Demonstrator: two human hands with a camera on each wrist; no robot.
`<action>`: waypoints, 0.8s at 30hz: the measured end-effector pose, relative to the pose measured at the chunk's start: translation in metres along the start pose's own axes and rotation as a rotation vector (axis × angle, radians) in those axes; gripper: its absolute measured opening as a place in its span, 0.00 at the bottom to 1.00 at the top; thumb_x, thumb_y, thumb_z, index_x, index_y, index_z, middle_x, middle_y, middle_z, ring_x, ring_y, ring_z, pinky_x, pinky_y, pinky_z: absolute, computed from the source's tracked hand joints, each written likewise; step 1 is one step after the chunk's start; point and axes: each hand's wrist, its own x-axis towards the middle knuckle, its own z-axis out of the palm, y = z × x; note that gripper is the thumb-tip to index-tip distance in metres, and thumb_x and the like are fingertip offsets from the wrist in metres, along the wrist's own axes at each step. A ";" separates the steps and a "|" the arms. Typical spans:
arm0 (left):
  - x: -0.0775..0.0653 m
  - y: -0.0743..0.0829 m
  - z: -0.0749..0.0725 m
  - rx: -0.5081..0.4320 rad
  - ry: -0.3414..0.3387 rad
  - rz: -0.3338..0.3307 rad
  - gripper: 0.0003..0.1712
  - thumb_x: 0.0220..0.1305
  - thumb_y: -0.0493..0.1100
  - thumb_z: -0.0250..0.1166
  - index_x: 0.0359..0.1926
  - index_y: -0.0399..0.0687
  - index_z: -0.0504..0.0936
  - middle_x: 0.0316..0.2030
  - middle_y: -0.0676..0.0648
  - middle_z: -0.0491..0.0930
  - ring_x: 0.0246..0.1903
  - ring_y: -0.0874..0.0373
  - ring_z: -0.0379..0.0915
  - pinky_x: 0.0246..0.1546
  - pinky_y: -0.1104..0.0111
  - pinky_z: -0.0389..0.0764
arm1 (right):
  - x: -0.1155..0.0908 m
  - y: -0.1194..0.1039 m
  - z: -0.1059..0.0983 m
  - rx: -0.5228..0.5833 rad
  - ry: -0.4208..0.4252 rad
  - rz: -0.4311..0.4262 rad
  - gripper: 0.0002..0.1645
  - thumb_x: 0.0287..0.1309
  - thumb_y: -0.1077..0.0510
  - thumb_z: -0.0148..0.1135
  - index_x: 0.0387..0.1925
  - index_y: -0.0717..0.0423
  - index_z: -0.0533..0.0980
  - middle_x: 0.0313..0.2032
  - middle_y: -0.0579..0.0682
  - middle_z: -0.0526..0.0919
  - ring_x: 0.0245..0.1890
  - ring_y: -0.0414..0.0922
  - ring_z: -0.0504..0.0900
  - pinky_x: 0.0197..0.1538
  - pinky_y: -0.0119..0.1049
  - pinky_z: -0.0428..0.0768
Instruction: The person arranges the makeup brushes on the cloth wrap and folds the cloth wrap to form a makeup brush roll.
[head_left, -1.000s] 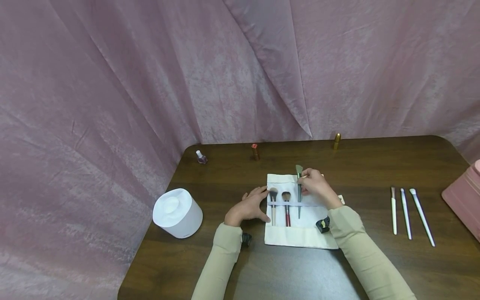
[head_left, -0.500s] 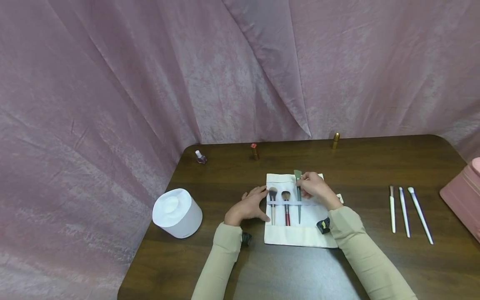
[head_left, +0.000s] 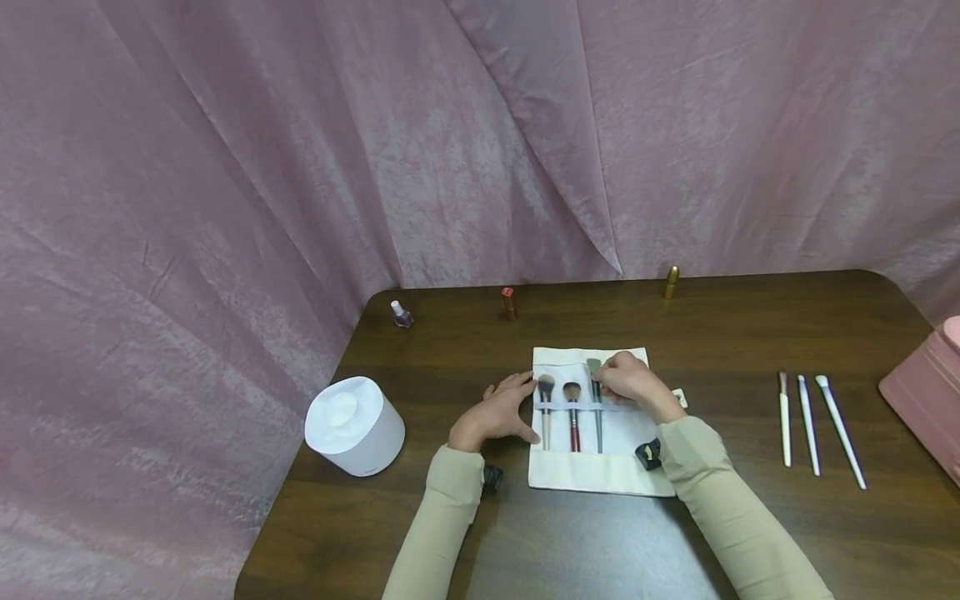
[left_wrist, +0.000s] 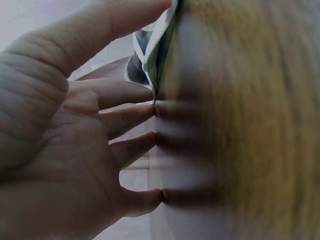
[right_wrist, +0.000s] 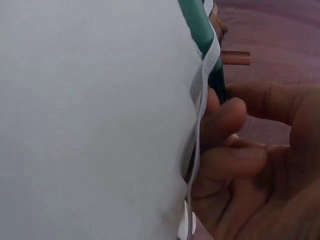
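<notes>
A white cloth brush roll (head_left: 600, 475) lies spread on the table, an elastic band (head_left: 619, 407) running across it. My right hand (head_left: 633, 382) pinches a green makeup brush (head_left: 598, 429) near its head; its handle passes under the band, as the right wrist view shows with the green handle (right_wrist: 199, 25). To its left, a brush with a pale handle (head_left: 546, 417) and a brush with a red handle (head_left: 574, 425) sit under the same band. With fingers spread, my left hand (head_left: 497, 414) rests at the roll's left edge, its fingertips (left_wrist: 145, 197) down on the table.
Three white-handled brushes (head_left: 809, 427) lie to the right, near a pink case (head_left: 930, 387). At the left stands a white round-cornered container (head_left: 360, 433). Along the back are a nail polish bottle (head_left: 402, 316), a red-topped lipstick (head_left: 510, 305) and a gold tube (head_left: 671, 283).
The green brush has slid down toward me through the elastic band, its head now lower over the roll. My right hand moved down with it; the left hand stayed in place.
</notes>
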 end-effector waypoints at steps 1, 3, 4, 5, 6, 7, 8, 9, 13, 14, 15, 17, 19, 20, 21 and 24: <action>0.000 0.000 0.000 -0.001 0.001 0.000 0.56 0.55 0.47 0.79 0.78 0.42 0.58 0.79 0.47 0.49 0.78 0.49 0.39 0.72 0.43 0.45 | 0.000 0.000 -0.001 -0.009 0.000 0.001 0.15 0.67 0.61 0.55 0.25 0.63 0.76 0.16 0.46 0.73 0.15 0.37 0.66 0.23 0.31 0.66; 0.000 0.000 0.000 -0.003 0.003 0.000 0.56 0.54 0.47 0.79 0.78 0.41 0.58 0.79 0.47 0.49 0.78 0.49 0.39 0.72 0.43 0.46 | 0.000 0.001 -0.001 -0.019 -0.002 0.002 0.16 0.67 0.60 0.55 0.22 0.61 0.75 0.15 0.45 0.70 0.15 0.37 0.64 0.23 0.31 0.64; 0.000 0.000 0.000 -0.005 0.003 -0.001 0.56 0.54 0.47 0.80 0.78 0.41 0.58 0.79 0.47 0.50 0.78 0.48 0.39 0.72 0.43 0.45 | 0.000 0.002 -0.002 -0.025 -0.003 -0.002 0.16 0.66 0.60 0.55 0.21 0.60 0.74 0.14 0.44 0.69 0.14 0.37 0.63 0.23 0.31 0.63; 0.000 0.001 0.000 -0.005 0.004 -0.002 0.56 0.54 0.47 0.80 0.78 0.41 0.58 0.79 0.47 0.50 0.78 0.48 0.39 0.72 0.43 0.45 | -0.001 0.002 -0.002 -0.029 -0.004 -0.008 0.17 0.66 0.61 0.55 0.20 0.60 0.73 0.13 0.44 0.68 0.14 0.37 0.63 0.23 0.31 0.63; 0.000 0.001 0.000 -0.006 0.005 -0.002 0.56 0.54 0.47 0.80 0.78 0.41 0.59 0.79 0.47 0.50 0.78 0.48 0.39 0.72 0.43 0.45 | -0.001 0.003 -0.003 -0.030 -0.005 -0.011 0.17 0.66 0.61 0.55 0.19 0.59 0.72 0.12 0.43 0.67 0.14 0.37 0.62 0.23 0.31 0.62; -0.001 0.001 0.000 -0.007 0.005 -0.002 0.56 0.54 0.47 0.80 0.78 0.41 0.59 0.79 0.47 0.50 0.78 0.48 0.39 0.72 0.43 0.45 | -0.001 0.003 -0.003 -0.035 -0.004 -0.013 0.18 0.65 0.61 0.56 0.18 0.58 0.72 0.12 0.43 0.66 0.14 0.37 0.61 0.23 0.31 0.61; -0.001 0.001 0.001 -0.004 0.006 -0.002 0.56 0.54 0.47 0.80 0.78 0.41 0.59 0.79 0.47 0.50 0.78 0.49 0.39 0.72 0.43 0.45 | -0.001 0.004 -0.003 -0.037 -0.007 -0.015 0.19 0.65 0.61 0.56 0.17 0.56 0.71 0.12 0.43 0.65 0.14 0.37 0.61 0.23 0.31 0.61; 0.000 0.001 0.002 -0.001 0.006 -0.003 0.56 0.54 0.47 0.80 0.78 0.42 0.59 0.79 0.47 0.50 0.78 0.49 0.39 0.72 0.43 0.46 | -0.002 0.004 -0.003 -0.039 -0.010 -0.019 0.20 0.65 0.61 0.56 0.16 0.55 0.70 0.11 0.42 0.65 0.13 0.37 0.60 0.23 0.31 0.61; 0.000 0.000 0.004 0.000 0.003 -0.002 0.56 0.54 0.48 0.79 0.78 0.42 0.59 0.79 0.47 0.50 0.78 0.49 0.39 0.72 0.42 0.46 | -0.003 0.005 -0.003 -0.065 -0.019 -0.008 0.23 0.64 0.60 0.58 0.12 0.53 0.68 0.10 0.41 0.63 0.12 0.36 0.58 0.21 0.31 0.59; 0.000 0.000 0.004 -0.002 0.002 -0.004 0.56 0.54 0.48 0.79 0.78 0.42 0.59 0.79 0.47 0.50 0.78 0.49 0.39 0.72 0.42 0.45 | -0.003 0.006 -0.003 -0.071 -0.023 -0.010 0.23 0.63 0.60 0.59 0.12 0.53 0.68 0.10 0.41 0.62 0.12 0.37 0.58 0.21 0.31 0.58; 0.000 -0.001 0.005 -0.007 0.003 -0.003 0.56 0.54 0.48 0.79 0.77 0.41 0.59 0.79 0.47 0.50 0.78 0.49 0.39 0.72 0.42 0.45 | -0.004 0.006 -0.003 -0.074 -0.023 -0.010 0.23 0.63 0.60 0.59 0.11 0.53 0.68 0.10 0.41 0.62 0.12 0.36 0.57 0.20 0.31 0.58; 0.001 -0.001 0.005 -0.012 0.007 -0.003 0.56 0.54 0.47 0.80 0.77 0.41 0.59 0.79 0.47 0.50 0.78 0.49 0.40 0.72 0.42 0.45 | -0.004 0.007 -0.003 -0.080 -0.018 -0.008 0.24 0.62 0.60 0.61 0.11 0.52 0.68 0.10 0.41 0.61 0.13 0.36 0.57 0.20 0.31 0.57; 0.001 -0.001 0.005 -0.014 0.010 -0.004 0.56 0.54 0.47 0.80 0.77 0.41 0.59 0.79 0.47 0.50 0.78 0.49 0.39 0.72 0.42 0.45 | -0.004 0.008 -0.002 -0.081 -0.018 -0.028 0.25 0.60 0.60 0.62 0.09 0.52 0.67 0.10 0.40 0.60 0.13 0.37 0.56 0.20 0.31 0.57; 0.001 -0.002 0.005 -0.015 0.011 -0.004 0.56 0.54 0.47 0.80 0.77 0.41 0.59 0.79 0.47 0.50 0.78 0.49 0.39 0.72 0.42 0.45 | -0.004 0.008 -0.002 -0.082 -0.015 -0.037 0.25 0.59 0.60 0.62 0.09 0.51 0.66 0.11 0.40 0.60 0.13 0.36 0.56 0.20 0.30 0.56; 0.002 -0.002 0.004 -0.013 0.011 -0.004 0.56 0.53 0.47 0.80 0.77 0.41 0.59 0.79 0.47 0.50 0.78 0.49 0.39 0.72 0.42 0.45 | -0.004 0.008 -0.002 -0.083 -0.014 -0.047 0.26 0.59 0.60 0.63 0.08 0.50 0.66 0.11 0.40 0.59 0.13 0.36 0.56 0.20 0.30 0.56; 0.002 -0.002 0.003 -0.010 0.006 -0.006 0.56 0.54 0.47 0.80 0.77 0.42 0.59 0.79 0.47 0.50 0.78 0.49 0.39 0.73 0.42 0.44 | -0.005 0.008 -0.002 -0.092 -0.025 -0.072 0.27 0.57 0.61 0.63 0.06 0.47 0.64 0.11 0.39 0.57 0.13 0.36 0.55 0.20 0.30 0.55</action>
